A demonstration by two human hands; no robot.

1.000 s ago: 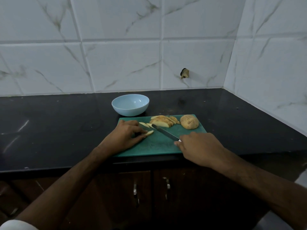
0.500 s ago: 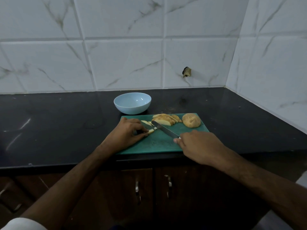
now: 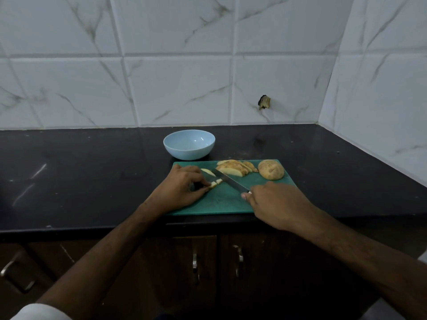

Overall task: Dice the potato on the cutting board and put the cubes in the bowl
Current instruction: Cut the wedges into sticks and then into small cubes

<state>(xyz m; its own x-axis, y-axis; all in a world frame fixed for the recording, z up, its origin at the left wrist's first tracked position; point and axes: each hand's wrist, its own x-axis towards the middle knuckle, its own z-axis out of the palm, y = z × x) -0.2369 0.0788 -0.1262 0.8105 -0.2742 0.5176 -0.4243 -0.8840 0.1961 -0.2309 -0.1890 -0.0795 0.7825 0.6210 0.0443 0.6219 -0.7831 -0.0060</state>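
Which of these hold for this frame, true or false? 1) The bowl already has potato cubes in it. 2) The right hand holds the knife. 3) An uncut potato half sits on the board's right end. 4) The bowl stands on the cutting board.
1) False: the bowl looks empty.
2) True: the right hand grips the knife, while the left hand steadies a potato strip.
3) True: the potato half lies right of the slices.
4) False: it stands on the counter behind the cutting board.
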